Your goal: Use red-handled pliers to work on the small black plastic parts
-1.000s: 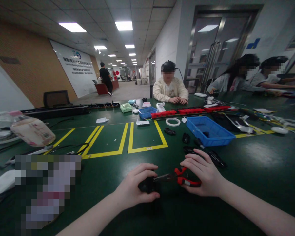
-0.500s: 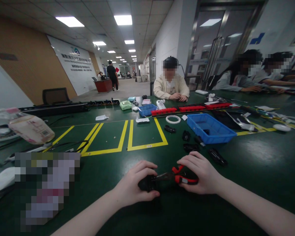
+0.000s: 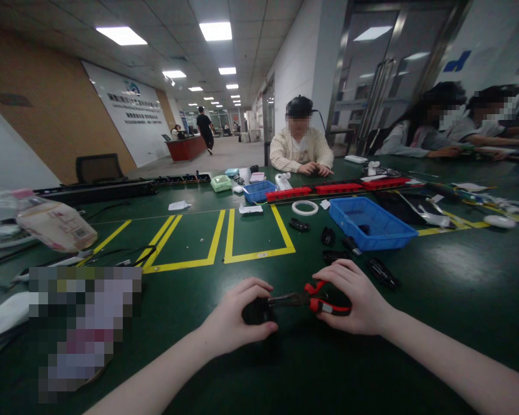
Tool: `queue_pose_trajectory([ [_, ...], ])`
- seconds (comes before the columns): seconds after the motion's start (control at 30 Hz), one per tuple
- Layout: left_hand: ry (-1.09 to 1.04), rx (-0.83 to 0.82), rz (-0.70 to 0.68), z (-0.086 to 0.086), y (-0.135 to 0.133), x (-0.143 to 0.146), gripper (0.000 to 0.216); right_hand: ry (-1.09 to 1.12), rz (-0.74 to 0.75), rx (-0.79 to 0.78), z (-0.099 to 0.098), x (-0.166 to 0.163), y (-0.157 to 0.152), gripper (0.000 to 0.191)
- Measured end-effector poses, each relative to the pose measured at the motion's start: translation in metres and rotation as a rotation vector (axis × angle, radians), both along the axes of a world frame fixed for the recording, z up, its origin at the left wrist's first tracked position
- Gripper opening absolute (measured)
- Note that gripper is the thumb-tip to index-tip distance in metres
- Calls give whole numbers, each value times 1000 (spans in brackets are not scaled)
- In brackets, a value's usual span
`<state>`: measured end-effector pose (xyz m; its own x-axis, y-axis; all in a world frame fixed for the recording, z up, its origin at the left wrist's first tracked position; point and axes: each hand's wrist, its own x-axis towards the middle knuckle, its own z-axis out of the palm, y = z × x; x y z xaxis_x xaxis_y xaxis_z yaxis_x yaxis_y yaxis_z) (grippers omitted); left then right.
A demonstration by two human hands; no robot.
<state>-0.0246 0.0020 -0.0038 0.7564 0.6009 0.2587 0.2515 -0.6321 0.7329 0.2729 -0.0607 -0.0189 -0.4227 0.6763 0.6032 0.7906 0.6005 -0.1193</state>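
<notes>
My left hand [image 3: 237, 317] is closed around a small dark part [image 3: 257, 312] just above the green table; its exact kind is hidden by the fingers and shadow. My right hand [image 3: 357, 297] grips the red and black handles of a pair of long-nose pliers [image 3: 300, 298]. The pliers point left, and their tips reach the dark part beside my left fingers. Whether the jaws clamp on it I cannot tell. Several coiled black cables [image 3: 383, 273] lie just beyond my right hand.
A blue tray [image 3: 372, 236] stands beyond my right hand, near a white ring [image 3: 305, 207]. Yellow tape lines [image 3: 259, 256] mark the green table [image 3: 190, 305]. At left lies a bottle [image 3: 54, 222] among cables. A person [image 3: 301, 144] sits opposite, behind red strips [image 3: 337, 188].
My right hand and the pliers have shifted slightly, the pliers now lying closer to level. My left hand stays almost in place, still around the dark part.
</notes>
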Motion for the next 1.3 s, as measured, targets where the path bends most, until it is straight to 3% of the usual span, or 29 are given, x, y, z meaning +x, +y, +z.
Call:
queue_pose_trajectory([
  [0.3, 147, -89, 86, 4, -1, 5, 27, 35, -123, -94, -2, 2, 4, 41],
  [0.73, 161, -65, 210, 7, -1, 5, 37, 7, -134, -201, 0, 7, 5, 41],
  [1.07, 207, 69, 342, 2, -5, 11, 40, -30, -162, -222, 5, 2, 3, 44],
  [1.3, 224, 182, 344, 1, -7, 11, 38, -80, -108, -166, 6, 8, 3, 35],
])
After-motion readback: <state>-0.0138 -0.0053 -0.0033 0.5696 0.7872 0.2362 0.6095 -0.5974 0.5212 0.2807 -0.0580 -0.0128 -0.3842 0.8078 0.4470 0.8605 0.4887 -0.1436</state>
